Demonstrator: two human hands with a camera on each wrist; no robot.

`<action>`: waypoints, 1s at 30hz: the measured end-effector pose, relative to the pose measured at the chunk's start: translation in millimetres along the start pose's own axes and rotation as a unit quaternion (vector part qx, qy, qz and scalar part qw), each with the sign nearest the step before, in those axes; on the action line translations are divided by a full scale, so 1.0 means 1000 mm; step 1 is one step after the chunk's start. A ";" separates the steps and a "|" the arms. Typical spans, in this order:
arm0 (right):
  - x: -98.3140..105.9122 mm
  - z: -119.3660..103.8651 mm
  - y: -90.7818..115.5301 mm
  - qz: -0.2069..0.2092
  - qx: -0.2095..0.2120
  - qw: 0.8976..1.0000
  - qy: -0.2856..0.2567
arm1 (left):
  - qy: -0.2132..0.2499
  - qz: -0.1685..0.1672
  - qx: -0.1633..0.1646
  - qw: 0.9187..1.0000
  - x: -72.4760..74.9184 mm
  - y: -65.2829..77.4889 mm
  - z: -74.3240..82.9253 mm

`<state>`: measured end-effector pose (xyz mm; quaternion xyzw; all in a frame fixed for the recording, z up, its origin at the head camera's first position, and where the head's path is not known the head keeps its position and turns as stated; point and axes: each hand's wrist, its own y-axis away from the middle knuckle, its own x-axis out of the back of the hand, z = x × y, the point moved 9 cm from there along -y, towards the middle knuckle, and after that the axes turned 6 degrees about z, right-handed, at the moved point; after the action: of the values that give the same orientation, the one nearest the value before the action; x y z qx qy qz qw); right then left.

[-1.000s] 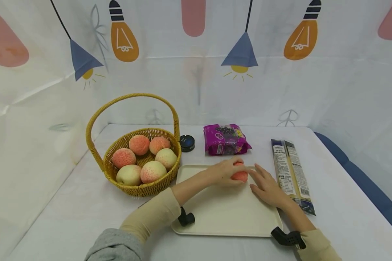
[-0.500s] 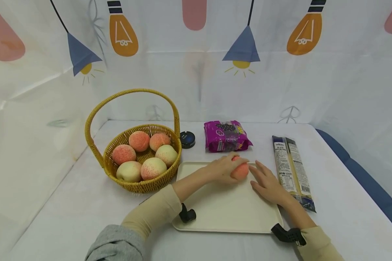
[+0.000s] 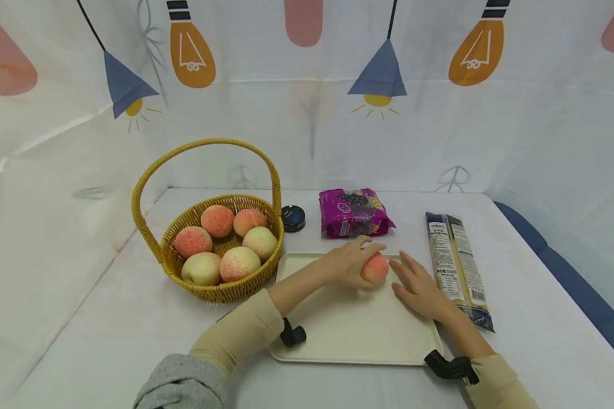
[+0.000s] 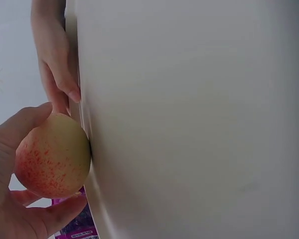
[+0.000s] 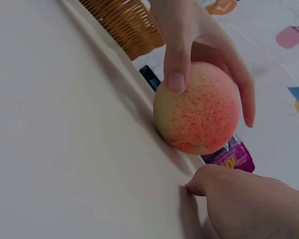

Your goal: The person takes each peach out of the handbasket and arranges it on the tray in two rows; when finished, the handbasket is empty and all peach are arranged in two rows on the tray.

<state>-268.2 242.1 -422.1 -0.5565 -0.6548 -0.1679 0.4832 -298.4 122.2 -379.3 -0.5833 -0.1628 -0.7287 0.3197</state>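
Observation:
A pink and cream peach (image 3: 376, 268) sits at the far right part of the beige tray (image 3: 358, 335). My left hand (image 3: 345, 264) holds it from the left; the left wrist view shows thumb and fingers curved loosely round the peach (image 4: 55, 155), with some gap at the lower fingers. In the right wrist view the left thumb lies against the peach (image 5: 202, 109). My right hand (image 3: 420, 291) rests at the tray's right edge with fingers spread, close to the peach and holding nothing.
A wicker basket (image 3: 225, 292) with several peaches and a tall handle stands left of the tray. Behind are a round black tin (image 3: 293, 218) and a purple grape-print packet (image 3: 355, 213). A long food packet (image 3: 459, 267) lies to the right.
My left fingers have loosened and drawn back slightly to the left, leaving more of the peach showing. The right hand stays nearly still. The head view has shifted a little.

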 end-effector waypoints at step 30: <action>0.000 0.003 0.000 0.005 0.002 1.000 -0.019 | 0.016 -0.012 0.010 1.000 0.001 0.005 0.000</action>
<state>-269.5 244.4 -423.0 -0.5618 -0.6616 -0.1531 0.4725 -295.0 118.2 -379.5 -0.5664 -0.1714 -0.7402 0.3193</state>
